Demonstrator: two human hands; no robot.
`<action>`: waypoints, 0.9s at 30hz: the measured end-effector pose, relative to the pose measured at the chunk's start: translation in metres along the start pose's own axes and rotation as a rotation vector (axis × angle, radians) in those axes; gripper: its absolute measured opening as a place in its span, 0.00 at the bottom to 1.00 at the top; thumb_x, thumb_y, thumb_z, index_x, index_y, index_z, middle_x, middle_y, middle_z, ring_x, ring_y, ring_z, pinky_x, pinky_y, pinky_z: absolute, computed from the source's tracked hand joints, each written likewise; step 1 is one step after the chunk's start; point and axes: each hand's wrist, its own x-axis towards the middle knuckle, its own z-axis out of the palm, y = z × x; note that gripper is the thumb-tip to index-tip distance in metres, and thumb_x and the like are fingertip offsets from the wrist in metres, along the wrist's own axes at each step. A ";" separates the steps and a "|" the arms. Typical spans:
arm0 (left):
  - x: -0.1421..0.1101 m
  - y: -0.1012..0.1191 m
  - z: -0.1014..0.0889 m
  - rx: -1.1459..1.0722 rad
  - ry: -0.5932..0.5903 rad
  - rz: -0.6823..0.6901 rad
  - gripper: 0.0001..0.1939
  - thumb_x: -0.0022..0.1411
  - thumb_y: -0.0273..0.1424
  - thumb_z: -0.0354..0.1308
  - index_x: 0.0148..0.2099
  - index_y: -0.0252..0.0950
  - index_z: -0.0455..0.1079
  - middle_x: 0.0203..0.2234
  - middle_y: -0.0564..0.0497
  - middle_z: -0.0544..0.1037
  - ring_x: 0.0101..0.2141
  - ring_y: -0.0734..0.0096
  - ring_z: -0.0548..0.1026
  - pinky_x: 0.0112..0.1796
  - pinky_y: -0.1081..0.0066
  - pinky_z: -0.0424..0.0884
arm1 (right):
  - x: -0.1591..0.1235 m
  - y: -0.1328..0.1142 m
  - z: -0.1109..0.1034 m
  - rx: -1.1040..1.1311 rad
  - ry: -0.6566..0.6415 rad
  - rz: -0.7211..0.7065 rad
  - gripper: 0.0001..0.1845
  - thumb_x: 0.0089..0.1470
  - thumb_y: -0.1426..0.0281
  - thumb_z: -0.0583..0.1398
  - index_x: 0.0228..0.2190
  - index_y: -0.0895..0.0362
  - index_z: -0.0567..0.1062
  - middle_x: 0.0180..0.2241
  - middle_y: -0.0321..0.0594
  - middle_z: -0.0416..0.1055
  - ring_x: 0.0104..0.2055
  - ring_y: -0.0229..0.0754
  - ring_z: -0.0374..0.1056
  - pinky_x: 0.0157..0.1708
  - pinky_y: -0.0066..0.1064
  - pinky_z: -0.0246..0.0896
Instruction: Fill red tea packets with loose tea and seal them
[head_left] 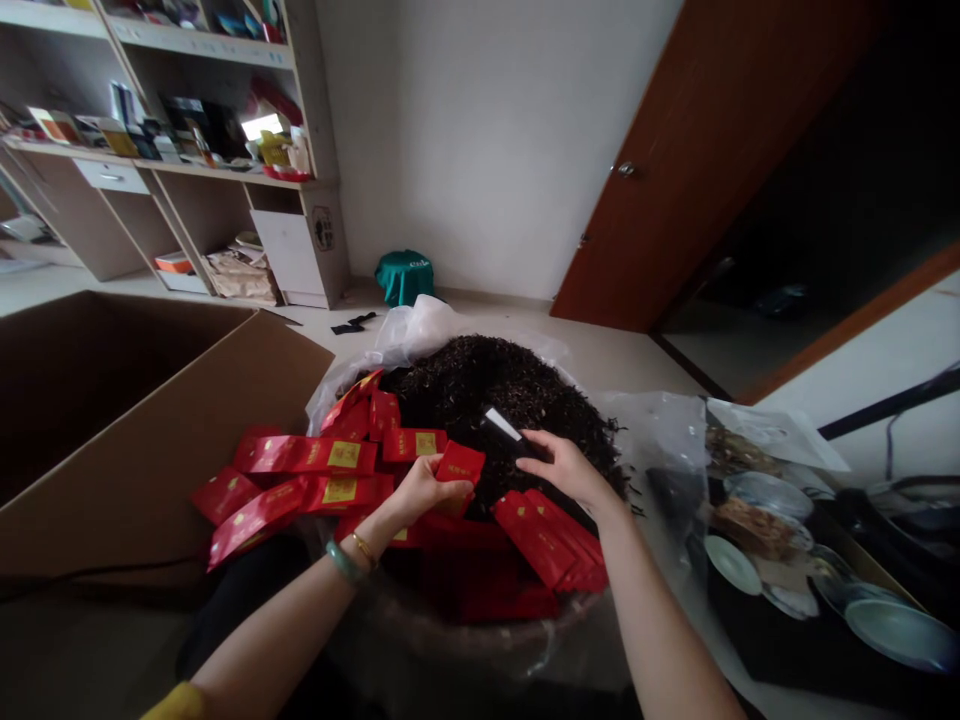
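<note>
My left hand (pixel 429 490) is closed on a small red packet (pixel 460 464) with gold print, held in front of the dark heap. In my right hand (pixel 561 466) is a small black tool with a white strip (pixel 502 424); its exact kind is unclear. The tool is over a big heap of dark, dry tea-like leaves (pixel 487 370) in a basin lined with clear plastic. Several red packets (pixel 307 455) with yellow squares lie in a pile left of my left hand. More red packets (pixel 551 540) are fanned out below my right hand.
A large open cardboard box (pixel 172 430) stands at the left. To the right, a dark tray (pixel 742 620) carries pale bowls (pixel 733 565) and a clear container. Behind are a shelf unit (pixel 319 150), a green cloth-covered object (pixel 405 277) and a brown door (pixel 675 150).
</note>
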 end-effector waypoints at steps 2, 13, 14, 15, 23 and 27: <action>-0.001 0.001 0.000 0.007 -0.013 -0.007 0.22 0.35 0.37 0.73 0.32 0.30 0.74 0.24 0.49 0.79 0.23 0.71 0.74 0.28 0.73 0.69 | -0.009 -0.022 0.000 0.054 -0.118 -0.017 0.26 0.44 0.65 0.65 0.48 0.56 0.73 0.47 0.44 0.72 0.48 0.47 0.68 0.51 0.40 0.62; -0.005 -0.002 0.000 0.095 -0.055 -0.003 0.21 0.37 0.37 0.71 0.32 0.29 0.73 0.24 0.48 0.78 0.23 0.71 0.74 0.26 0.74 0.69 | -0.022 -0.069 0.023 -0.152 -0.040 -0.055 0.13 0.46 0.72 0.64 0.37 0.56 0.78 0.35 0.40 0.75 0.37 0.42 0.71 0.40 0.33 0.65; -0.005 -0.002 0.000 0.099 -0.054 -0.003 0.21 0.37 0.38 0.71 0.32 0.29 0.73 0.24 0.48 0.78 0.23 0.71 0.74 0.27 0.73 0.69 | -0.022 -0.069 0.023 -0.162 -0.027 -0.060 0.12 0.45 0.73 0.64 0.37 0.56 0.78 0.34 0.40 0.75 0.36 0.42 0.71 0.39 0.32 0.65; -0.004 -0.003 0.000 0.098 -0.055 -0.002 0.22 0.37 0.38 0.71 0.32 0.29 0.73 0.25 0.48 0.78 0.24 0.70 0.74 0.27 0.73 0.69 | -0.022 -0.069 0.024 -0.171 -0.017 -0.064 0.12 0.45 0.73 0.64 0.36 0.56 0.78 0.34 0.39 0.75 0.36 0.41 0.71 0.39 0.31 0.65; -0.004 -0.002 0.001 0.080 -0.043 0.004 0.20 0.35 0.37 0.72 0.30 0.30 0.74 0.23 0.50 0.78 0.22 0.73 0.73 0.27 0.74 0.69 | -0.023 -0.072 0.023 -0.190 -0.010 -0.112 0.12 0.46 0.73 0.64 0.36 0.54 0.78 0.32 0.38 0.74 0.34 0.40 0.71 0.35 0.29 0.65; -0.006 0.003 0.003 0.120 -0.062 0.072 0.19 0.38 0.36 0.71 0.32 0.30 0.76 0.26 0.49 0.80 0.25 0.69 0.75 0.30 0.72 0.71 | -0.025 -0.075 0.019 -0.202 -0.040 -0.093 0.16 0.43 0.73 0.65 0.38 0.55 0.77 0.35 0.38 0.74 0.36 0.41 0.71 0.39 0.31 0.65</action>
